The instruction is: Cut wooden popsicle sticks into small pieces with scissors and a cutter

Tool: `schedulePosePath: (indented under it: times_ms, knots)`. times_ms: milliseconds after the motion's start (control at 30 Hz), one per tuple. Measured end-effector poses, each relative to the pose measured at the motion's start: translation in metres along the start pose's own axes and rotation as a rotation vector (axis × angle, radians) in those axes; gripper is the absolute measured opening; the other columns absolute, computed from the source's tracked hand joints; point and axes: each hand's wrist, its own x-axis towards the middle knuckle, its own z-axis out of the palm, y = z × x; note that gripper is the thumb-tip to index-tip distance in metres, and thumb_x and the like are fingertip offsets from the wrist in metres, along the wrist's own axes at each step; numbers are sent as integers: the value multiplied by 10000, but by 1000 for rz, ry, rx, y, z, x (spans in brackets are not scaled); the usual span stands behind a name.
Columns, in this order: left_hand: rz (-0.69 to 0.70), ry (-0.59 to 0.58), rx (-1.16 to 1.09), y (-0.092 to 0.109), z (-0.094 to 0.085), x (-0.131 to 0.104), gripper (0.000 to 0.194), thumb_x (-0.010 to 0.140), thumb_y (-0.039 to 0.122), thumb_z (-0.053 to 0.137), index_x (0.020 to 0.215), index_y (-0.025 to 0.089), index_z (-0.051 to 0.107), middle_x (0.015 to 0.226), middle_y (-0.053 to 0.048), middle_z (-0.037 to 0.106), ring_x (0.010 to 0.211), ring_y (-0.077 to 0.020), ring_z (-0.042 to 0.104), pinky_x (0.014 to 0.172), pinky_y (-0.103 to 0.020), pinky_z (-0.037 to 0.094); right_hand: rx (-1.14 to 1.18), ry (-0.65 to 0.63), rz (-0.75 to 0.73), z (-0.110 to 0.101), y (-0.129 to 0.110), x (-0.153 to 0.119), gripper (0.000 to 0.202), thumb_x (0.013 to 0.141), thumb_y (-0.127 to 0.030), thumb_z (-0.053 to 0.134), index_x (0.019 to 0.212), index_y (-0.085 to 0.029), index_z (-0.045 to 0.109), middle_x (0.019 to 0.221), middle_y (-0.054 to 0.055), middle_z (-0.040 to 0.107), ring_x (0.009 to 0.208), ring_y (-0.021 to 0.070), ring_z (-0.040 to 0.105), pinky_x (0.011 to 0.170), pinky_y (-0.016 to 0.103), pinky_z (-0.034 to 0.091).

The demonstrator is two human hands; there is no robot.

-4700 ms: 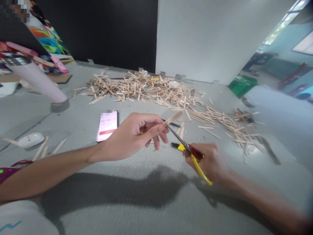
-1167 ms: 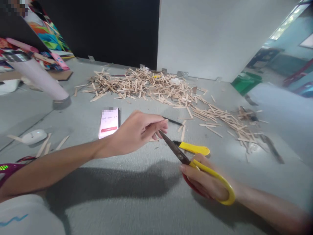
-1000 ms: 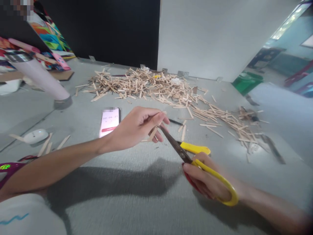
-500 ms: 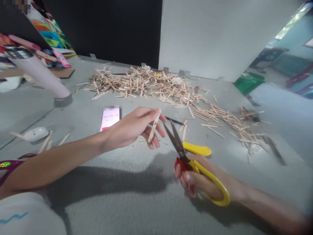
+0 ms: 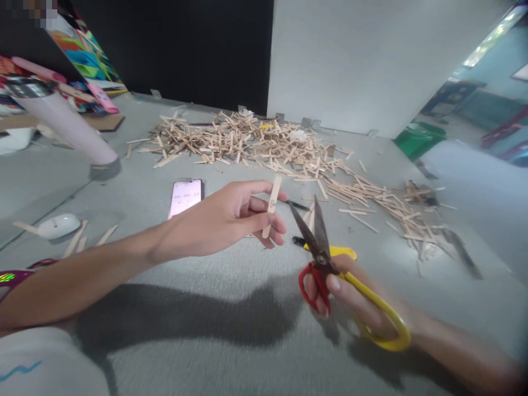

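Note:
Between the thumb and fingers of my left hand (image 5: 243, 214) is a short wooden stick (image 5: 273, 204), tilted nearly upright, with a small dark mark on it. My right hand (image 5: 355, 297) grips scissors (image 5: 322, 258) with one red and one yellow handle loop. The scissor blades are spread and point up and away, just right of the stick, apart from it. Behind the scissors lies a yellow cutter (image 5: 344, 252), partly hidden by them. A few loose sticks and a thin dark object (image 5: 297, 204) lie beyond the blades.
A large pile of wooden sticks (image 5: 231, 137) stretches across the back and right of the grey table (image 5: 198, 330). A phone (image 5: 185, 197) showing a timer, a white mouse (image 5: 59, 226) and a pale bottle (image 5: 66, 124) are on the left. A green bin (image 5: 421, 138) stands beyond the table.
The stick in my left hand has moved slightly right and turned more upright, its marked face now showing. My right hand has shifted a little right, and the scissor blades have spread wider.

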Motion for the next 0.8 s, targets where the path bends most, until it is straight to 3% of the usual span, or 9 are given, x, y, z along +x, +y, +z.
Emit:
schedulePosePath:
  times_ms: [233, 467, 800]
  knots:
    - [44, -14, 151, -3, 2, -3, 367, 1025, 166, 590, 1383, 206, 665, 928, -18, 837, 834, -173, 819, 720, -242, 669, -231, 35, 14, 2, -2, -3, 547, 1032, -659, 645, 757, -192, 567, 625, -5, 577, 541, 130, 527, 510, 243, 408]
    - [37, -13, 189, -2, 2, -7, 380, 1031, 199, 635, 1408, 210, 677, 956, -55, 843, 843, -212, 828, 739, -317, 690, -312, 86, 115, 6, -16, 1, 603, 1034, -668, 603, 658, -224, 446, 563, -29, 486, 491, 113, 456, 455, 230, 342]
    - [17, -61, 303, -5, -8, -8, 295, 1098, 283, 593, 1375, 228, 677, 975, -55, 838, 800, -175, 801, 727, -267, 639, -220, 134, 240, 14, -20, 3, 645, 985, -746, 595, 629, -213, 531, 515, -31, 495, 405, 87, 431, 395, 204, 359]
